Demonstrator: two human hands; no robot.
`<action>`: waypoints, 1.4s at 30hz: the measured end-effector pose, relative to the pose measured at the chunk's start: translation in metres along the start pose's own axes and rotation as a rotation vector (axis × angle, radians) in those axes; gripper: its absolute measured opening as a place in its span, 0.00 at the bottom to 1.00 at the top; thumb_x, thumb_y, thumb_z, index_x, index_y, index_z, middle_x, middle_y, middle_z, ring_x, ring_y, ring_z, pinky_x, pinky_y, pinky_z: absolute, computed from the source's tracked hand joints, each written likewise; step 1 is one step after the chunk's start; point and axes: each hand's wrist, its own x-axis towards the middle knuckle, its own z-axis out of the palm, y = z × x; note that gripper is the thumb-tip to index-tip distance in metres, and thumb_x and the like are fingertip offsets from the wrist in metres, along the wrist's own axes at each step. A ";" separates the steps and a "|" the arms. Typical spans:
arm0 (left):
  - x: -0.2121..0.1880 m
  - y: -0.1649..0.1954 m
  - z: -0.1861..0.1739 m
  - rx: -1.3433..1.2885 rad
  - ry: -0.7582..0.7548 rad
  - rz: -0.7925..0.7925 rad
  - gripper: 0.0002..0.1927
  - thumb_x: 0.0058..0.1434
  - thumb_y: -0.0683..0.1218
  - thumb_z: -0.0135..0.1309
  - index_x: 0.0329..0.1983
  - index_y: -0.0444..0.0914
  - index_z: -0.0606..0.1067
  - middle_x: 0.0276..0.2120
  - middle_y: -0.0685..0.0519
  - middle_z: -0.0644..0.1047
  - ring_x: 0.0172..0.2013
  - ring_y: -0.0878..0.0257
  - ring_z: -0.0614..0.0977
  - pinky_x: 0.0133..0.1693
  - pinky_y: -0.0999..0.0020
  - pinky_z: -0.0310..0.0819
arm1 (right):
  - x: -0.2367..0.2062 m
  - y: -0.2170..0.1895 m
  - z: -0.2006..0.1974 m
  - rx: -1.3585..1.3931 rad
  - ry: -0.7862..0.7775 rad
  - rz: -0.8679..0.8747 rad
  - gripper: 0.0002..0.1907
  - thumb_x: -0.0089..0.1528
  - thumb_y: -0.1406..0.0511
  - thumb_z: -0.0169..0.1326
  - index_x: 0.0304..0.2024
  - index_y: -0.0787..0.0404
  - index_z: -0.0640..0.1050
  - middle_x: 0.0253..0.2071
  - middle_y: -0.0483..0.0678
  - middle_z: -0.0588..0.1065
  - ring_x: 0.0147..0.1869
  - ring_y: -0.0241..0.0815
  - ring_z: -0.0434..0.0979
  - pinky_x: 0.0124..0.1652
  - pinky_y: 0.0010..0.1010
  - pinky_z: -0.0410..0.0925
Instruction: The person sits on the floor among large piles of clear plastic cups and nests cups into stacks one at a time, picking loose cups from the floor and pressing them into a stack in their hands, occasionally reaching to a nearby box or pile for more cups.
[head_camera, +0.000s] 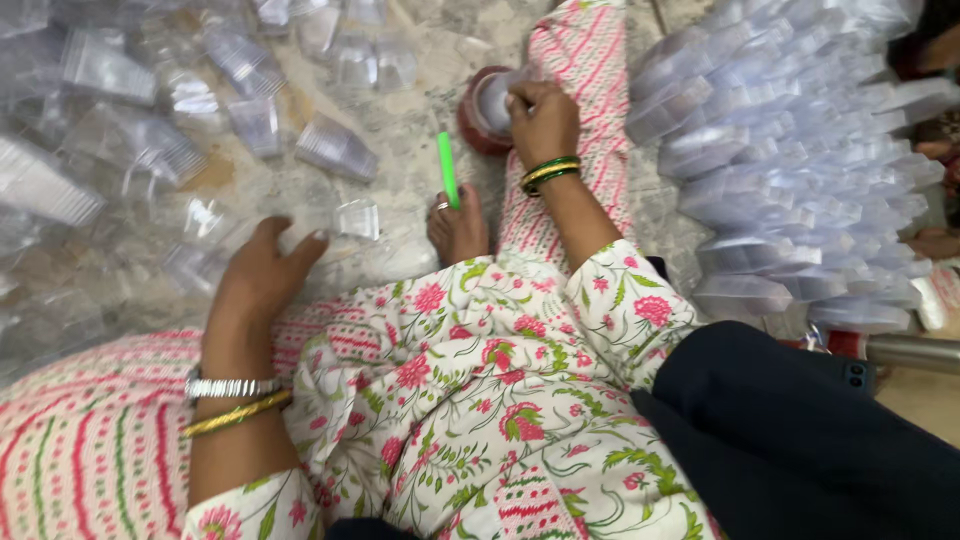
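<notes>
A: Head view, right side. What is held?

B: A clear plastic cup (497, 100) is pinched at its rim by the right hand (543, 120), fingers curled tight. The cup is seated mouth-up on a dark red round block (470, 125), just beyond the fingertips, up-frame from the wrist.

A: Left side?

B: The left hand (262, 275) is laid on the mottled stone floor (410, 130), fingers spread and loosely bent, nothing gripped. A small clear square cup (357, 219) is lying just past its fingertips, to the right; whether it is touched cannot be told. The left hand is nearer to that one.

A: Surroundings?

B: Loose clear plastic cups (335, 147) are scattered up-left, mostly on their sides. Long nested stacks of clear cups (780, 160) are fanned out at right, axes running roughly left-right. A green stick (447, 168) is lying by a bare foot (458, 228), long axis pointing away. No labels or signs are visible.
</notes>
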 end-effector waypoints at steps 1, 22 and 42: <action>-0.001 0.003 0.003 -0.131 -0.057 -0.065 0.35 0.64 0.58 0.61 0.68 0.36 0.68 0.49 0.32 0.77 0.46 0.44 0.79 0.47 0.55 0.71 | 0.000 -0.003 0.003 0.000 0.017 -0.002 0.11 0.58 0.67 0.65 0.44 0.60 0.83 0.38 0.56 0.78 0.42 0.55 0.79 0.50 0.45 0.70; -0.003 0.043 0.012 -0.797 0.051 0.019 0.26 0.65 0.46 0.55 0.67 0.40 0.69 0.43 0.47 0.80 0.37 0.64 0.79 0.38 0.70 0.75 | -0.034 -0.118 0.056 1.378 -0.730 0.366 0.35 0.60 0.73 0.66 0.64 0.52 0.64 0.56 0.51 0.72 0.58 0.45 0.75 0.53 0.39 0.75; -0.022 0.074 -0.006 -0.610 0.161 0.406 0.36 0.45 0.35 0.72 0.60 0.39 0.76 0.47 0.52 0.76 0.48 0.64 0.80 0.48 0.70 0.80 | -0.047 -0.142 -0.019 1.355 -0.729 0.423 0.17 0.63 0.73 0.62 0.54 0.71 0.76 0.42 0.49 0.79 0.38 0.32 0.74 0.38 0.21 0.68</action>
